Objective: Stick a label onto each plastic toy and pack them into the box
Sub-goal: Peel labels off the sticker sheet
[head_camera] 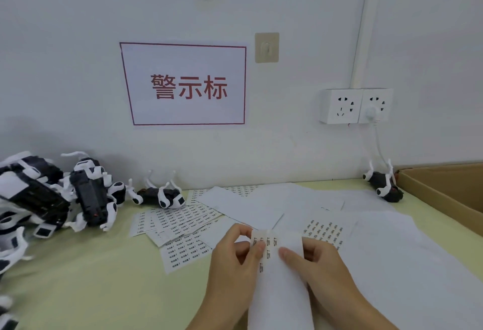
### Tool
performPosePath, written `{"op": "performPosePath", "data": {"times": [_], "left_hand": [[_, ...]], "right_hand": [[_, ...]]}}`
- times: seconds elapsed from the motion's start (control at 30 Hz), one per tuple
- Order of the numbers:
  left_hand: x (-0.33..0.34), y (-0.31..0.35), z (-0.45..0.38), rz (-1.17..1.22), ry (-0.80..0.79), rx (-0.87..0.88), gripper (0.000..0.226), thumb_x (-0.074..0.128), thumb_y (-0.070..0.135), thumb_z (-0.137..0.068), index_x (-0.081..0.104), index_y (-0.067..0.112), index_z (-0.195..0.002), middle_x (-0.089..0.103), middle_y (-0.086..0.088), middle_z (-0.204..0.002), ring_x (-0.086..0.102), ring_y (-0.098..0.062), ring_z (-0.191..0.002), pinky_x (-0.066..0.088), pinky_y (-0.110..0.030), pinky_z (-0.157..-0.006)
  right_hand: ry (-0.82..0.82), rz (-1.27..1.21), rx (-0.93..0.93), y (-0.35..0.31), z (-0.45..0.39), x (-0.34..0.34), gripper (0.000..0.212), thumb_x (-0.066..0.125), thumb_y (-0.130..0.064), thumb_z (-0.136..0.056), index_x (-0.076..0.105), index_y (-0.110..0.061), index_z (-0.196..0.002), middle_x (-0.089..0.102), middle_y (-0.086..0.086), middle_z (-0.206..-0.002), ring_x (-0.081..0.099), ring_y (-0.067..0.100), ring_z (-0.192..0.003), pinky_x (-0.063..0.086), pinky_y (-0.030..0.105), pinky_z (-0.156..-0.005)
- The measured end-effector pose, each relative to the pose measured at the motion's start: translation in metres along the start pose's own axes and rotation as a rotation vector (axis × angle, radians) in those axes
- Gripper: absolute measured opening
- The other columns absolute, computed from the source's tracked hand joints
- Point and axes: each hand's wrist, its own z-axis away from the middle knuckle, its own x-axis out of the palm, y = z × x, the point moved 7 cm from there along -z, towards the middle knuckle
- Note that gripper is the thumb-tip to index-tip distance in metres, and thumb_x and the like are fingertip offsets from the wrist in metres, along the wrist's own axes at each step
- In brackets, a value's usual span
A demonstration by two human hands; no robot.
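Both hands, left hand (235, 259) & right hand (316, 264), pinching label sheet (281, 277) top edge.

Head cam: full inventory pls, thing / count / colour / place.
Toy pile: count unclear, black and white, far left of table.
Single toy: one, black and white, by the wall, right of the pile.
Lone toy: one, black and white, far right, beside the box.
Cardboard box: one, brown, right edge, open.
Label sheets: several, white with black print, fanned at table centre.
Blank sheets: several, white, overlapping, centre to right.
Table: pale yellow-green.
Wall sign: one, white, red border and characters.
Hooks: two, on wall.
Sockets: two, white, one with plug.
Held label strip: one, white.
Left hand: pinches strip's left edge.
Right hand: grip on strip's right side.
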Motion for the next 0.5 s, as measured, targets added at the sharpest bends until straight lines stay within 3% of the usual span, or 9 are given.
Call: {"op": "performPosePath", "data": {"times": [0.1, 0.27, 0.37, 0.43, 0.5], "left_hand": [[-0.006, -0.008, -0.002, 0.003, 0.037, 0.013, 0.012, 0.063, 0.009, -0.095, 0.056, 0.016, -0.091, 0.059, -0.011, -0.053, 0.044, -0.014, -0.049, 0.036, -0.023, -0.05], [-0.001, -0.009, -0.004, -0.027, 0.03, 0.06, 0.029, 0.062, 0.011, -0.096, 0.048, 0.035, -0.102, 0.056, 0.001, -0.058, 0.049, -0.014, -0.053, 0.037, -0.022, -0.053], [-0.001, -0.001, -0.001, -0.14, 0.08, 0.186, 0.039, 0.065, 0.009, -0.092, 0.051, 0.045, -0.097, 0.064, 0.014, -0.091, 0.065, -0.01, -0.08, 0.045, -0.017, -0.061], [-0.001, 0.011, 0.005, -0.326, 0.152, 0.35, 0.033, 0.069, 0.009, -0.087, 0.059, 0.04, -0.088, 0.054, 0.019, -0.108, 0.057, -0.006, -0.105, 0.042, -0.009, -0.073], [0.003, 0.018, 0.011, -0.453, 0.178, 0.484, 0.02, 0.07, 0.015, -0.084, 0.065, 0.034, -0.083, 0.051, 0.019, -0.111, 0.05, -0.002, -0.11, 0.041, -0.009, -0.08]], "right_hand": [[0.003, 0.028, 0.019, 0.006, -0.001, 0.007, 0.011, 0.069, -0.016, -0.091, 0.08, -0.018, -0.091, 0.078, 0.001, -0.091, 0.075, 0.02, -0.087, 0.057, 0.044, -0.088], [0.027, 0.053, 0.005, 0.004, -0.002, 0.006, 0.018, 0.068, -0.016, -0.091, 0.08, -0.027, -0.088, 0.078, -0.001, -0.089, 0.075, 0.017, -0.085, 0.057, 0.042, -0.086], [0.055, 0.099, -0.012, 0.003, -0.001, 0.005, 0.017, 0.068, -0.018, -0.09, 0.079, -0.029, -0.084, 0.078, -0.001, -0.084, 0.075, 0.017, -0.081, 0.058, 0.04, -0.082], [0.078, 0.119, -0.024, 0.002, 0.0, 0.004, 0.016, 0.068, -0.02, -0.089, 0.078, -0.029, -0.081, 0.077, 0.0, -0.08, 0.074, 0.019, -0.078, 0.057, 0.037, -0.077], [0.096, 0.13, -0.043, 0.001, 0.002, 0.004, 0.016, 0.069, -0.02, -0.089, 0.078, -0.029, -0.079, 0.076, 0.001, -0.077, 0.073, 0.02, -0.076, 0.056, 0.031, -0.07]]}}
